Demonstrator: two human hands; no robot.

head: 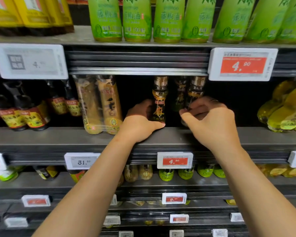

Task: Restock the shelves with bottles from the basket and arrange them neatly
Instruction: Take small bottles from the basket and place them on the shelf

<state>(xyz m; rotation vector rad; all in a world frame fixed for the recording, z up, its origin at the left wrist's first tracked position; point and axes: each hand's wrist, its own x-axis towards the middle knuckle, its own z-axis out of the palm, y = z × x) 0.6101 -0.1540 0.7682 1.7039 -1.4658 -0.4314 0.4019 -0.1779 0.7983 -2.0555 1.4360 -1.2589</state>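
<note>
Both my hands reach into the middle shelf. My left hand grips a dark glass oil bottle with orange lettering, standing upright on the shelf. My right hand holds a second dark bottle just to the right, its fingers curled over the bottle's lower part, which is hidden. A third dark bottle stands behind, between the two. The basket is not in view.
Two tan sesame-oil bottles stand left of my left hand, with dark soy-type bottles further left. Yellow oil bottles lie at the right. Green bottles line the upper shelf. Price tags hang on the shelf rails.
</note>
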